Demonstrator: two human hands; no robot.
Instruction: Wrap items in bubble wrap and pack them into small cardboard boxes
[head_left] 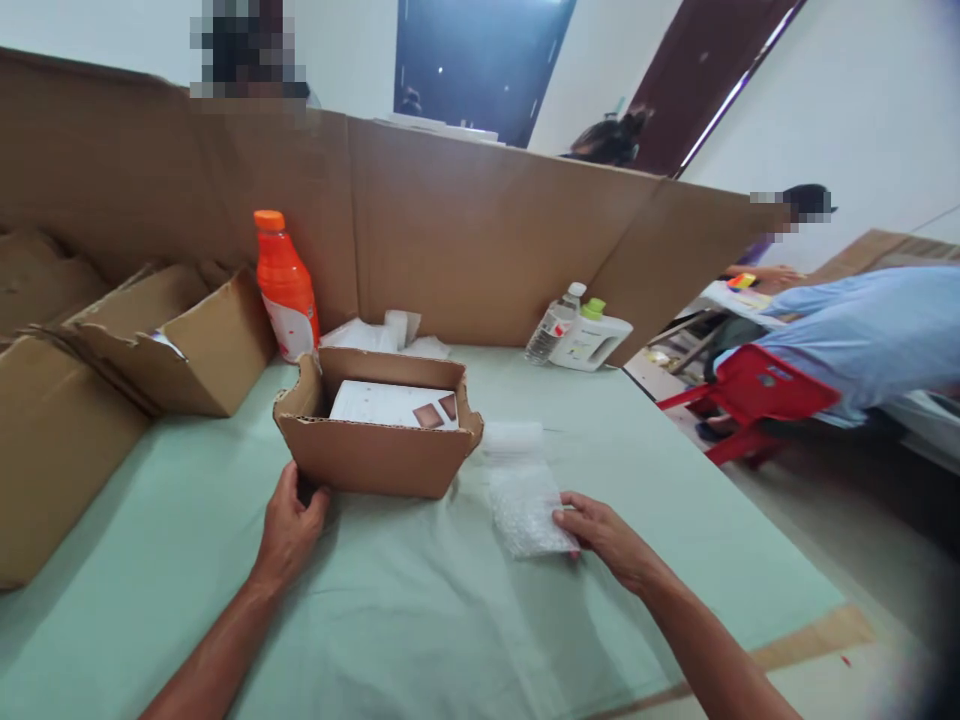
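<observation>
My right hand (596, 530) pinches the right edge of a clear bubble wrap bag (529, 510), thumb on top. More clear plastic wrap (514, 440) lies just behind it, beside the box. My left hand (291, 522) is at the lower left corner of an open cardboard box (382, 460), its thumb and index finger apart; the other fingers are partly hidden, and I cannot tell whether it touches the box. Inside that box sits a white packet or card with brown squares (375, 404).
Larger cardboard boxes (202, 350) stand at left, beside an orange bottle (285, 285). A clear water bottle (555, 325) and a white jug with green cap (592, 340) stand by the cardboard partition (465, 235). Beyond the table's right edge are a red chair (784, 390) and a person.
</observation>
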